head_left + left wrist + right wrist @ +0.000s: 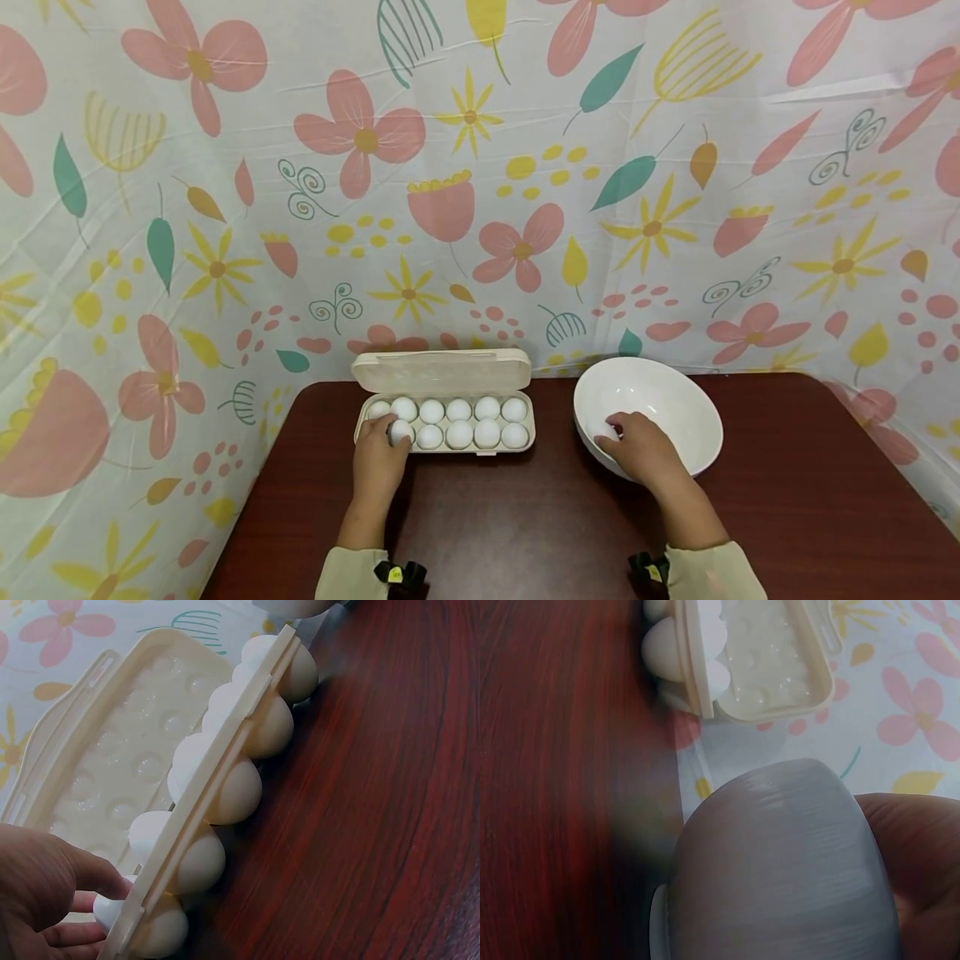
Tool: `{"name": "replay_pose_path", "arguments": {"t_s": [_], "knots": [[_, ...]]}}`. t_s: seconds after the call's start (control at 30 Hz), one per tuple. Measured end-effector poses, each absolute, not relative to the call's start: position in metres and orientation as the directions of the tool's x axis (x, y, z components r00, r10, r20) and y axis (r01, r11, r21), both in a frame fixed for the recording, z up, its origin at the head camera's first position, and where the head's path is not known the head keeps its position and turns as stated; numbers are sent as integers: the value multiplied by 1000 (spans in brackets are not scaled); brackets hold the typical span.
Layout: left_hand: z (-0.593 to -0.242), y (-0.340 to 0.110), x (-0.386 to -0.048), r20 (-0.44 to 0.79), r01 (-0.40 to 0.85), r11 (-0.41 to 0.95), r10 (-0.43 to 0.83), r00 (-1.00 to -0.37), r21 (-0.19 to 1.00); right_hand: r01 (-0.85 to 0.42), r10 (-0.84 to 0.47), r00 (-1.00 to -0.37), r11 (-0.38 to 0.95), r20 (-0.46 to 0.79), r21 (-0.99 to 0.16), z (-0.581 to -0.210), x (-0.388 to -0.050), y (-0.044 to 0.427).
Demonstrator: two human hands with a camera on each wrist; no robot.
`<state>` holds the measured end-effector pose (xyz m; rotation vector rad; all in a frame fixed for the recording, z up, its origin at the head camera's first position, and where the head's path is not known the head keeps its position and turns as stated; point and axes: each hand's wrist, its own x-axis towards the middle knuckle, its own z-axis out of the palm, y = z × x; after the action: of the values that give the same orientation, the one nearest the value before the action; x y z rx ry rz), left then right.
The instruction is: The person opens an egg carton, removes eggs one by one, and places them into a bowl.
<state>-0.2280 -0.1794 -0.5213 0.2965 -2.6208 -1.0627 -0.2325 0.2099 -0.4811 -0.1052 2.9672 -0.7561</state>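
Note:
A cream egg carton [486, 454] with its lid up holds two rows of white eggs. My left hand [377, 462] is at its left end, fingers around the front-row egg [402, 432] there; in the left wrist view the thumb and fingers of the hand [45, 892] pinch that egg [111, 911] in its slot. To the right stands a white bowl [693, 417]. Inside its left rim my right hand [645, 450] grips a white egg [602, 432]. The right wrist view shows the bowl's outer wall [780, 870] hiding the fingertips, with part of the hand [922, 862] behind it.
The dark red wooden table [525, 533] carries the carton and bowl near its back edge. Behind them hangs a white cloth [465, 317] printed with flowers and leaves. A gap of bare table lies between carton and bowl.

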Motion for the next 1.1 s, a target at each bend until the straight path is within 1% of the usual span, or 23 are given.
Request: {"name": "replay_pose_path", "arguments": {"t_s": [0.27,0.6,1.1], "knots": [[-521,-179,-228,196,-76,714,-290,-937,696,-40,-85,-993,880,-76,-473,-480,-232,210],[-521,-178,-228,209,-72,720,-294,-933,690,-6,-54,-993,915,-108,-404,-480,-232,209],[-522,-177,-227,217,-67,728,-289,-933,682,-1,-45,-994,920,-104,-393,-482,-231,208]]}}
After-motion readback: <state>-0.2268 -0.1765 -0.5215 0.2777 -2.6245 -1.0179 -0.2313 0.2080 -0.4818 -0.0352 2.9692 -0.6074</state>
